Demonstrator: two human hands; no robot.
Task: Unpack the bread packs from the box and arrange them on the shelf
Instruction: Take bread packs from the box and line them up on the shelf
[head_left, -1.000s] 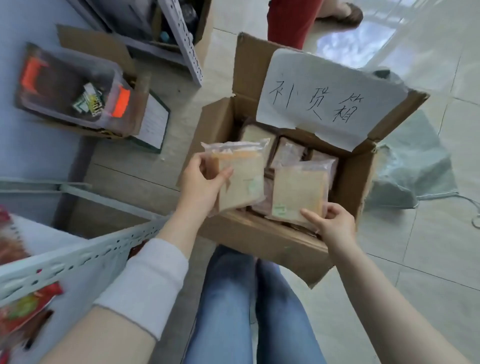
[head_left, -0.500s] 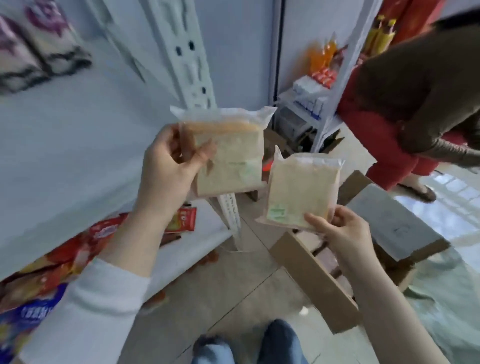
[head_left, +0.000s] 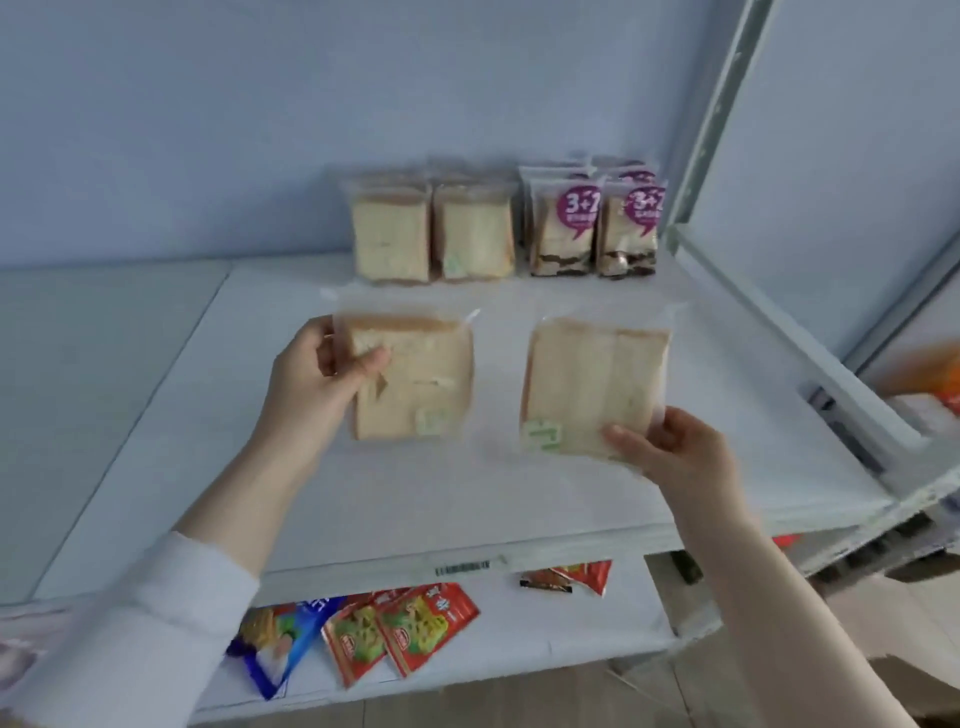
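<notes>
Head view: at the back of the white shelf stand plain bread packs, upright, with purple-labelled packs just beside them on the right, both well apart from the two held packs. A lower shelf carries red sachets and a blue packet.

The left hand pinches the left bread pack at its upper left corner, thumb in front. The right hand grips the right bread pack at its lower right corner.

Blur smears the labels, and the rear rows are mostly hidden. I cannot tell whether the held packs touch the shelf. Both face the camera with the sealed edge up, and the right one is slightly tilted.
</notes>
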